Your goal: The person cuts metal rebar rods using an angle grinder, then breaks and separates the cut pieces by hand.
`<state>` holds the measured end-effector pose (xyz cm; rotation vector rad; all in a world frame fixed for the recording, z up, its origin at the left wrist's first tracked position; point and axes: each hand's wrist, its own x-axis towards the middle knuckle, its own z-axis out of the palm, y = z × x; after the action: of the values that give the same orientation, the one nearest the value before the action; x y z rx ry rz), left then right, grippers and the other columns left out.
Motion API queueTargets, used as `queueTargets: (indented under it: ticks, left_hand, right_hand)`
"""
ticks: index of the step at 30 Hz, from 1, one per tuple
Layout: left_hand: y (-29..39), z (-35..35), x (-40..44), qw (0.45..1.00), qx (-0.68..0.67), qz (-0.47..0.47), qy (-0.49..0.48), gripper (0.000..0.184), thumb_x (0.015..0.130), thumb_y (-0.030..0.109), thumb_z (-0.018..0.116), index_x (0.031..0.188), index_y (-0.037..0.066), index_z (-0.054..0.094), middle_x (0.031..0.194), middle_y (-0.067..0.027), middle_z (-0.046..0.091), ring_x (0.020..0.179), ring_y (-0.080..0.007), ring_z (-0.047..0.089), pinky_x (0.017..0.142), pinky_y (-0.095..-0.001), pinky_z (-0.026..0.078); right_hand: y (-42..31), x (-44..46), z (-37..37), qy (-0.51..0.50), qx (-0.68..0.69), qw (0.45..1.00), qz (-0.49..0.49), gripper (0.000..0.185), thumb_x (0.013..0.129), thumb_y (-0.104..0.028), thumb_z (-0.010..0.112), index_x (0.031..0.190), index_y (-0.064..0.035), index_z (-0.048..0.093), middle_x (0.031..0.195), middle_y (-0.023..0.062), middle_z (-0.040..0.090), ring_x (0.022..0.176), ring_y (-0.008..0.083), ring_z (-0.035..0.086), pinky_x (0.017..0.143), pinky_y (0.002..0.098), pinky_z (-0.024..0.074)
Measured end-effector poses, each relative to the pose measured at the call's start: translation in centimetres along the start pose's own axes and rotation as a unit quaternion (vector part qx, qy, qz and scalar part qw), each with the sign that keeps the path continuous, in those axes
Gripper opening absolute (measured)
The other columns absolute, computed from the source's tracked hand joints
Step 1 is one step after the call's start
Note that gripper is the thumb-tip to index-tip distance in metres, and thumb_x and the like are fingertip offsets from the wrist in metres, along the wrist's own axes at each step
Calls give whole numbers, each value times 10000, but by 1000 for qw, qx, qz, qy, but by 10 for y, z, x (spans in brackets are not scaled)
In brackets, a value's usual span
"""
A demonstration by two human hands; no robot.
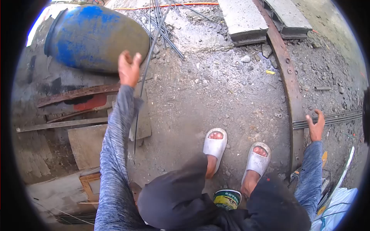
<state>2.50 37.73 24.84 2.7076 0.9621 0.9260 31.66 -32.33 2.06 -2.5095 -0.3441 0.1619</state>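
My left hand (129,69) is raised at the upper left, its fingers apart and nothing in them, in front of a blue, mud-covered barrel (92,38). A long thin rod (143,81) slants down just right of that hand. On the right, my right hand (316,125) has thumb and fingers spread over a bundle of thin metal rods (341,118). The bundle's left ends rest on a long rusty metal bar (287,77) with holes and rings on it. Whether the right fingertips touch the rods is unclear.
Concrete slabs (246,17) lie at the top right beside the bar. More rods (165,32) are scattered near the barrel. Boards (88,146) lean at the left. A paint can (227,199) stands between my legs, behind my sandals (215,146). A short pipe (322,88) lies on gravel.
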Motion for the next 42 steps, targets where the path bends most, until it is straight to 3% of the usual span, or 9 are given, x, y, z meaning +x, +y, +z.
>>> queueTargets:
  ticks: [3,5,8,10,14,18,32,34,42]
  left_hand:
    - [46,9,36,977,-158,-140,2,426,1003,302,646,1256,-33,568,1033,-127,687,885,-185,667,827,-336,547]
    - [105,29,-16,921,-263,-203,-202,331,1000,258,644,1221,13,609,983,-67,704,858,-146,689,794,-304,559]
    - [140,73,-128,814,-253,43,-522,359,965,227,691,1217,-21,631,1060,-138,703,951,-222,696,836,-366,567]
    - [174,75,-172,684,-253,-6,-684,381,965,219,696,1243,-29,615,1117,-154,698,996,-238,686,879,-389,555]
    - [184,86,-264,677,-324,-79,-656,395,971,210,689,1269,-33,599,1066,-128,710,979,-202,671,887,-367,541]
    - [180,70,-264,654,-297,-111,-686,370,967,187,691,1249,-39,612,1051,-123,708,962,-174,665,856,-335,537]
    - [401,120,-102,690,-300,200,-627,426,974,295,655,1142,-96,622,929,-196,685,864,-246,661,779,-381,526]
    - [458,173,-126,698,-337,259,-576,558,946,417,623,987,-138,670,884,-331,671,860,-428,694,775,-485,519]
    - [561,249,-233,619,-300,184,-702,628,952,458,636,1063,-160,657,979,-305,717,807,-397,734,756,-469,574]
  right_hand:
    - [68,3,10,95,181,949,239,646,937,-506,677,1338,-13,561,1366,154,556,1237,256,530,1067,399,401]
    - [97,0,16,91,327,856,390,667,951,-498,659,1395,-21,521,1392,159,545,1266,265,526,1082,407,400]
    - [107,-4,26,120,500,695,503,684,969,-486,631,1459,-43,452,1441,165,517,1323,293,504,1115,437,389]
    - [93,-2,37,55,597,689,408,713,986,-487,597,1493,-40,370,1493,185,465,1369,325,470,1142,492,372]
    - [51,6,50,67,704,605,365,422,1067,-419,456,1190,-20,523,1116,210,656,1078,366,639,1014,522,468]
    - [34,2,54,124,780,526,316,424,1073,-448,424,1097,-41,540,1133,175,657,1094,346,638,992,560,483]
    - [-32,-30,0,198,690,617,322,315,1094,-301,446,1010,-12,538,916,109,592,835,229,599,833,454,557]
    - [-53,-43,-5,192,696,613,321,300,1096,-284,437,980,-20,519,891,108,587,784,225,594,775,448,559]
    - [-164,-106,3,86,661,644,374,296,1071,-331,521,1064,-35,534,957,87,656,828,184,674,738,375,571]
